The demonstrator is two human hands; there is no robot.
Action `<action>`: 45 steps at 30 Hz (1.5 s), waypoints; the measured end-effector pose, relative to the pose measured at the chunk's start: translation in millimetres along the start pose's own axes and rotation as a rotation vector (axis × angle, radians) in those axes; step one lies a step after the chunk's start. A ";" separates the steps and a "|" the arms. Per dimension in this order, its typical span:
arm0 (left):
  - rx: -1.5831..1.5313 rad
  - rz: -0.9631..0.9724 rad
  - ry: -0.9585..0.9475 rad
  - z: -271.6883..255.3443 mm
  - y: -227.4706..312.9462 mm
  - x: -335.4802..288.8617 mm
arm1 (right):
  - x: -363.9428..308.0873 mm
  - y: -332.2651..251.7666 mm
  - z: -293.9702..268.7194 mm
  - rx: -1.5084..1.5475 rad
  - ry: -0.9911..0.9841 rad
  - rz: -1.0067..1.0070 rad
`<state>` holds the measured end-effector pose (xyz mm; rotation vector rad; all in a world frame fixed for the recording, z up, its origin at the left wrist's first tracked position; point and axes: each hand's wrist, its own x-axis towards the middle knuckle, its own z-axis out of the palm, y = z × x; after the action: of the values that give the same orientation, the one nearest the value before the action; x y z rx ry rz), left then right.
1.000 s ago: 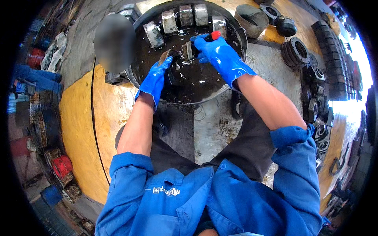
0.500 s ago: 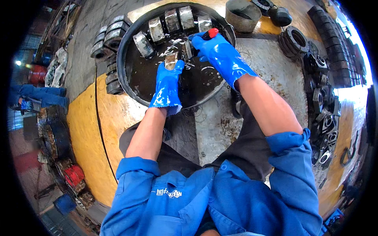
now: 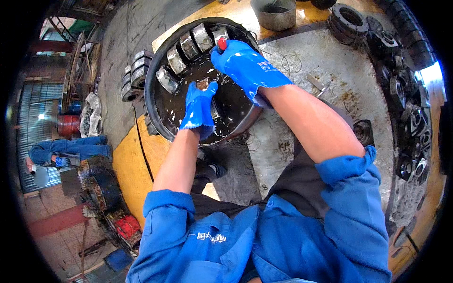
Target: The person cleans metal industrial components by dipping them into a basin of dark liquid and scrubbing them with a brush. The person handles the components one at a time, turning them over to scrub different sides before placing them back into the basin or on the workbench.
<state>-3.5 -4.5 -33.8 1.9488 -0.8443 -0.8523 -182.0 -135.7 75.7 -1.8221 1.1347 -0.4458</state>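
A round black pan (image 3: 150, 89) holds dark liquid with pale flakes. Over it, my blue-gloved left hand (image 3: 199, 106) grips a metal block (image 3: 203, 84) with a brownish face, mostly hidden by the glove. My right hand (image 3: 245, 63), also gloved in blue, is closed around a tool with a red handle end (image 3: 222, 44). The tool's working end is hidden behind that hand. Several thick metal blocks (image 3: 188, 45) stand in a curved row along the pan's far side. Another metal piece (image 3: 215, 111) shows beside my left glove.
A grey bucket (image 3: 276, 16) stands beyond the pan at the right. Stacked metal rings (image 3: 348, 21) and dark machined parts (image 3: 417, 120) line the right side. More blocks (image 3: 138, 70) sit left of the pan. Another person in blue trousers (image 3: 85, 147) is at the far left.
The view has shifted, with the pan now lower and tilted. My right hand has turned over the tool, hiding the piece seen below it before. My left hand still grips the block.
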 end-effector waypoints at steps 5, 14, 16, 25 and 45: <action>0.201 0.024 -0.324 -8.2 15.2 52.4 | -3.1 -2.6 -8.0 0.010 -0.022 0.071; 1.324 -0.074 -0.446 39.1 58.9 94.5 | 6.8 45.0 -3.0 -0.317 0.244 -0.215; 1.238 -0.076 -0.391 41.9 46.6 104.3 | 3.3 46.1 -6.8 -0.373 0.244 -0.267; 1.259 -0.191 -0.413 28.2 6.3 138.6 | 19.5 22.2 -8.6 -0.059 0.023 0.105; 1.553 0.179 -0.202 -17.9 49.3 4.2 | 24.3 15.4 -0.6 0.044 0.041 0.126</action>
<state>1.4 -21.8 15.6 2.9373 -2.1664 -0.1562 -177.9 -159.1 59.3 -1.6998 1.2504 -0.4322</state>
